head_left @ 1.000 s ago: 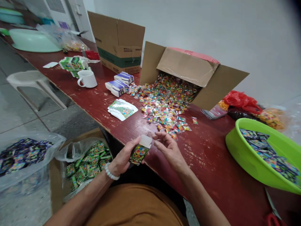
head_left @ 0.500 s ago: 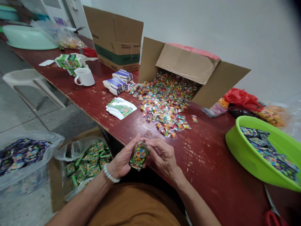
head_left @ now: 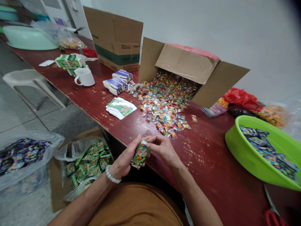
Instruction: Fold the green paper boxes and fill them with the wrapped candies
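While my left fingers [head_left: 133, 146] clamp one carton [head_left: 140, 156], my right fingers [head_left: 153, 147] pinching its top, bagged cartons [head_left: 94, 164] look done, flat blanks [head_left: 121, 108] remaining.

A plain pale wall [head_left: 199, 25] fills the view from twelve to two o'clock. A long red table [head_left: 211, 147], its paint chipped and scratched, slants from ten o'clock to five. At nine a white stool [head_left: 25, 75] stands on a grey floor [head_left: 14, 119] with dark joint lines. Towards ten, a whitish unit [head_left: 53, 14] bears a grille. Light glints softly on the tabletop near the centre.
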Motion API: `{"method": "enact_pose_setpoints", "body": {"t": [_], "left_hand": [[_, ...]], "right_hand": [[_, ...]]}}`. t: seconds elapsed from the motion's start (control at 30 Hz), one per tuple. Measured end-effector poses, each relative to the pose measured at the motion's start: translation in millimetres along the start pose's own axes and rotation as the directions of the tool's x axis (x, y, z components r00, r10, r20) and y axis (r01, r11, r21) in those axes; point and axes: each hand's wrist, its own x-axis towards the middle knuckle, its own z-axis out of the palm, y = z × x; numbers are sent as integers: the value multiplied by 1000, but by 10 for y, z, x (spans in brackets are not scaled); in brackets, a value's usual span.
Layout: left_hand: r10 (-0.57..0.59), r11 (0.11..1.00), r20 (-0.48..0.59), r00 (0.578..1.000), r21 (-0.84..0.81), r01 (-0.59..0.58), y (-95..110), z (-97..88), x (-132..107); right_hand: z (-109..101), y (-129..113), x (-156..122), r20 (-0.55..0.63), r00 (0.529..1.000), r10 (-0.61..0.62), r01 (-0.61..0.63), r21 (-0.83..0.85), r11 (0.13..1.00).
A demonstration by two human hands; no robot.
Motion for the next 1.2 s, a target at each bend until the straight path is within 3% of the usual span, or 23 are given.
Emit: {"method": "enact_pose_setpoints", "body": {"t": [0.13,0.2,0.27,0.4,0.57,0.67,0.77,0.83,0.93,1.0,1.07,1.1,1.13,1.17,1.2], "left_hand": [[6,999,-18,1000,47,-5,-37,-49,36],[16,999,-34,999,37,-15,-39,-77,50],[-3,999,-50,999,-37,1,-20,-98,62],[-89,961,-83,993,-268,64,47,-107,86],[-84,919,-17,996,-387,71,29,-88,119],[-24,913,-21,1000,-408,13,-45,-82,127],[33,924,1,999,-381,-31,-127,-95,118],[91,949,-9,996,-301,-90,-169,-113,89],[200,977,-74,977,-66,-204,-199,-177,-5],[208,974,-107,972,114,-196,-178,-307,-110],[197,931,-159,967,339,-134,-102,-564,-254],[220,866,-198,955,490,-98,-38,-738,-339],[282,737,-223,933,673,-62,42,-933,-427],[366,556,-241,899,831,-4,135,-1132,-513],[490,383,-276,827,920,81,236,-1320,-589]], "right_hand": [[-23,2,7,6,1000,18,-18,24,1000],[-3,-8,-20,-25,999,-33,31,-66,997],[30,-28,-70,-8,987,-159,152,-239,959],[109,-35,-191,159,906,-392,405,-590,698],[201,104,-247,246,896,-371,370,-874,315],[214,182,-225,283,870,-403,392,-894,217],[209,233,-191,297,833,-467,418,-890,180],[228,265,-177,291,826,-484,434,-875,215],[293,311,-188,288,856,-430,446,-831,331],[318,333,-208,325,877,-353,456,-794,401],[285,347,-217,356,885,-299,458,-776,433],[242,355,-213,349,890,-294,450,-778,439],[185,366,-203,329,896,-297,435,-783,444],[119,382,-188,296,905,-306,412,-790,454],[49,406,-168,253,915,-314,382,-794,472]]}}
